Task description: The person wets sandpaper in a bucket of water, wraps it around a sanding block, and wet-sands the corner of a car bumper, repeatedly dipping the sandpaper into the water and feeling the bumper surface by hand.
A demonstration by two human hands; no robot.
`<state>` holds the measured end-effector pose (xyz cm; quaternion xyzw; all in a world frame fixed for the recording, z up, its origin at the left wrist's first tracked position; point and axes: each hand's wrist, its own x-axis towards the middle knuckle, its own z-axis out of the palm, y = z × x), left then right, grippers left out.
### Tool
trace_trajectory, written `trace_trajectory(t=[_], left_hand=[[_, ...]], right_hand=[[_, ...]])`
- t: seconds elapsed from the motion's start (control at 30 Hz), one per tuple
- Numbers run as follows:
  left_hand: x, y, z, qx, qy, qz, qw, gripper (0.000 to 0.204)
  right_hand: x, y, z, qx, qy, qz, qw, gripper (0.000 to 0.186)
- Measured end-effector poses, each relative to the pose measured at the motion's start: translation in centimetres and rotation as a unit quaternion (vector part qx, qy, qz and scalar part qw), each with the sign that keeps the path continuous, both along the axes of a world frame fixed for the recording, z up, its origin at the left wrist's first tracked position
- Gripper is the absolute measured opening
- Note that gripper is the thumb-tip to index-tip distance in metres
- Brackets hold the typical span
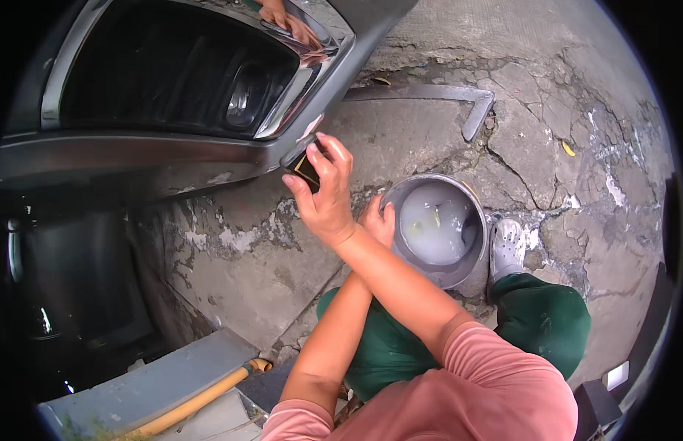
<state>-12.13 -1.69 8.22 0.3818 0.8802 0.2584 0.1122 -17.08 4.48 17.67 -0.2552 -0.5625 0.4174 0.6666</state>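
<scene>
Pink shirt (pixel 429 408) — crossed forearms (pixel 400 283) — bucket (pixel 453 275), seemingly soapy.

the handheld block (pixel 304 170) is black with a thin gold outline; the bucket (pixel 450 277) is grey, its liquid (pixel 437 231) cloudy white. the bumper (pixel 135 162) is dark grey, its trim (pixel 50 95) silver. the trousers (pixel 543 316) are green, the shirt (pixel 444 404) pink, the shoe (pixel 508 248) whitish. the pavement (pixel 529 136) is grey, mottled with white.

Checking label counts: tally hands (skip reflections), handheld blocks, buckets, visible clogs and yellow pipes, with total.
Hands: 2 (left hand, right hand)
Dark handheld block: 1
Grey bucket: 1
Light clog: 1
Yellow pipe: 1
Total: 6
</scene>
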Motion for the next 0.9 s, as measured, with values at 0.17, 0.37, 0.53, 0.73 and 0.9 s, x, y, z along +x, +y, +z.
trace_trajectory(t=[0.17, 0.37, 0.53, 0.73, 0.9], left_hand=[[0.7, -0.2, 1.0, -0.005, -0.014, 0.016, 1.0, 0.036], [2.8, -1.6, 0.9, 0.04, -0.093, -0.002, 0.995, 0.035], [4.9, -2.0, 2.4, 0.074, -0.215, 0.001, 0.974, 0.041], [5.8, -4.5, 3.0, 0.076, -0.19, 0.103, 0.973, 0.045], [4.6, -4.4, 1.5, 0.038, -0.155, 0.109, 0.981, 0.043]], right_hand=[[-0.2, -0.2, 3.0, -0.073, 0.041, -0.004, 0.996, 0.062], [-0.6, 0.9, 3.9, -0.064, 0.026, -0.049, 0.996, 0.061], [-1.6, 0.3, 3.1, -0.101, 0.053, -0.061, 0.992, 0.059], [-1.0, 4.3, 5.2, -0.152, 0.073, -0.085, 0.982, 0.057], [-2.5, -1.5, 3.6, -0.15, 0.065, -0.043, 0.986, 0.058]])
